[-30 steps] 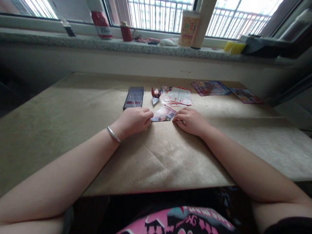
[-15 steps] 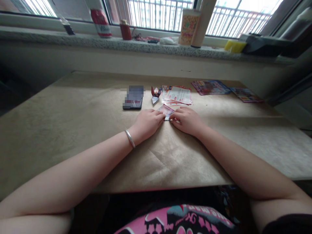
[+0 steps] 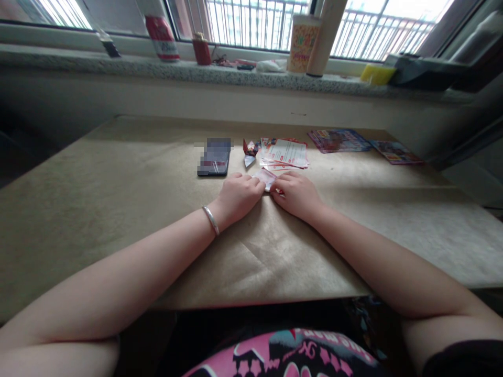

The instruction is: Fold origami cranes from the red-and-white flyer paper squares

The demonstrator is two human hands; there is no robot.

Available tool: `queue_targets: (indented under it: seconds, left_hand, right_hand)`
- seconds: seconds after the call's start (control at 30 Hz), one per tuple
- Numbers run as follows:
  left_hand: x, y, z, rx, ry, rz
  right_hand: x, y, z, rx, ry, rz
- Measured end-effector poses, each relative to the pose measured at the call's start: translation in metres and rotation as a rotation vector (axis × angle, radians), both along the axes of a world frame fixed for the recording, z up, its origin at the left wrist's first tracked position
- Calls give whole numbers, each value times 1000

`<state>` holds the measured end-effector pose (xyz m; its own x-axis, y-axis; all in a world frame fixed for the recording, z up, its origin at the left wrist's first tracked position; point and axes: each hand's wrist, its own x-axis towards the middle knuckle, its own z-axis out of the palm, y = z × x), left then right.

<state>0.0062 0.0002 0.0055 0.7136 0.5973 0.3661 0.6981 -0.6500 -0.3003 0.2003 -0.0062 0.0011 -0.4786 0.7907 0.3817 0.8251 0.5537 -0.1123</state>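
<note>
one silver-bangled left hand (image 3: 242, 195) and one right hand (image 3: 297, 193), fingers narrowed, hold a small pale-pink paper sheet (image 3: 268, 177) on a beige tabletop (image 3: 118, 188).

1. The bare left hand (image 3: 241, 195), silver bangle (image 3: 211, 220) at its wrist, has slid rightward — now close beside the bare right hand (image 3: 296, 192).
2. Less of the pale pink printed paper (image 3: 269, 177) shows between them.
3. The dark rectangular phone's (image 3: 215, 159) near edge — earlier partly hidden by that hand — is uncovered.

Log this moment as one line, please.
left hand: touching small paper | right hand: touching same paper | beyond hands: phone, folded figure, stacked sheets
</note>
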Motion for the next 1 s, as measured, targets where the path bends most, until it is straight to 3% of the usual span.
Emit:
queue_targets:
  seconds: [0.43, 0.73, 1.0]
  left_hand:
    - [0, 3, -4, 81, -299, -39]
    - [1, 1, -2, -33, -364, -99]
    - [-1, -3, 4, 15, -292, -158]
  right_hand:
    - [-6, -5, 3, 38, 219, -96]
    - [-8, -9, 4, 22, 236, -49]
    - [-6, -10, 5, 25, 168, -17]
